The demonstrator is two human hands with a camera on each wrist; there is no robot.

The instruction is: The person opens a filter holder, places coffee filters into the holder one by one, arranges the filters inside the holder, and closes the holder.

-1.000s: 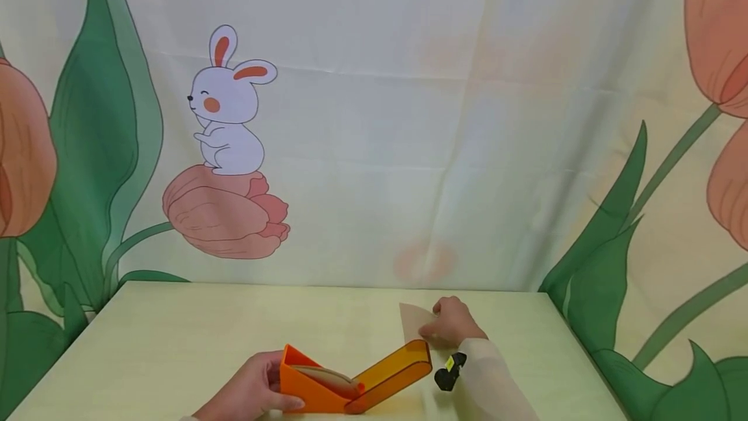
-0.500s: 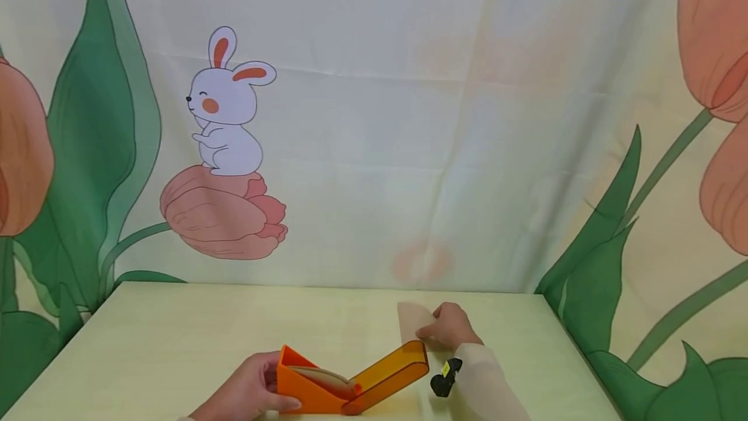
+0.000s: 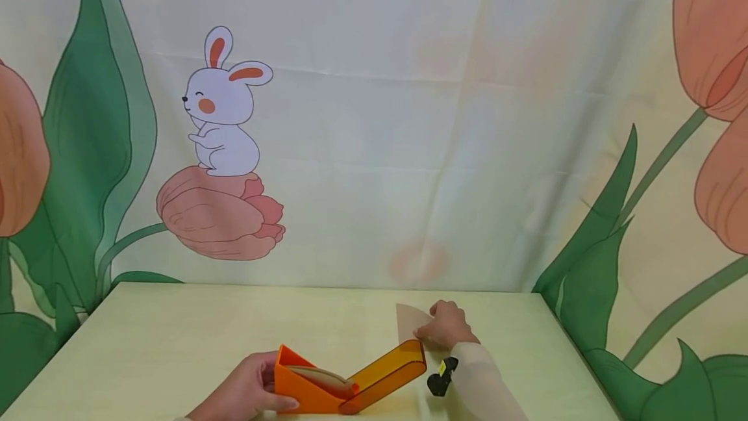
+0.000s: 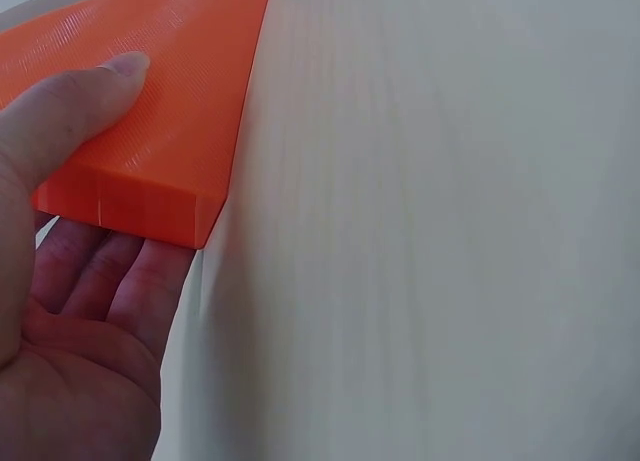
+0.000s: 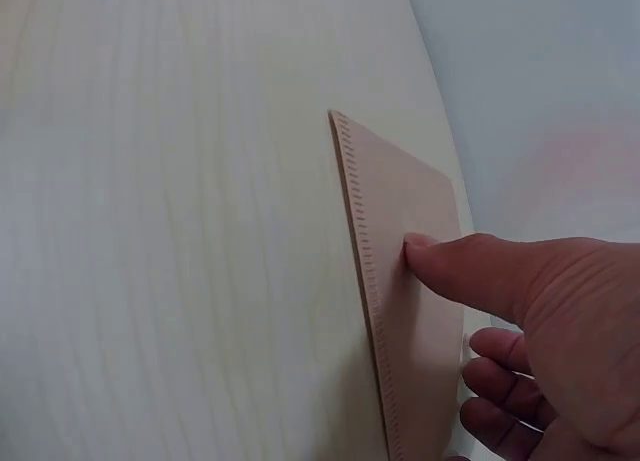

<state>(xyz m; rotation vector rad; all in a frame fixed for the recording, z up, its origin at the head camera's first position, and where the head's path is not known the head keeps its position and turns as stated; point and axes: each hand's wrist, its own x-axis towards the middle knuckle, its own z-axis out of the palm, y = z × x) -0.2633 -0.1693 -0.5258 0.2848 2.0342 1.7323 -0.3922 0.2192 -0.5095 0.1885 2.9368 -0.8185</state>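
Note:
My left hand grips the closed end of an orange filter holder, thumb on its near side and fingers around the end. The amber see-through lid is swung up to the right, and brown paper coffee filters stand inside. Farther back, my right hand pinches a brown paper coffee filter by its edge. In the right wrist view the thumb presses on the filter's face, while the other fingers curl beyond its far edge. The filter's crimped seam faces left, close over the table.
A pale wooden table lies under everything, with a printed curtain hanging behind its back edge. A black wrist camera with a yellow label sits on the right sleeve, just right of the raised lid.
The head view has shifted slightly, so everything sits a little farther left. Both hands, the filter holder and the loose filter keep nearly the same places relative to each other.

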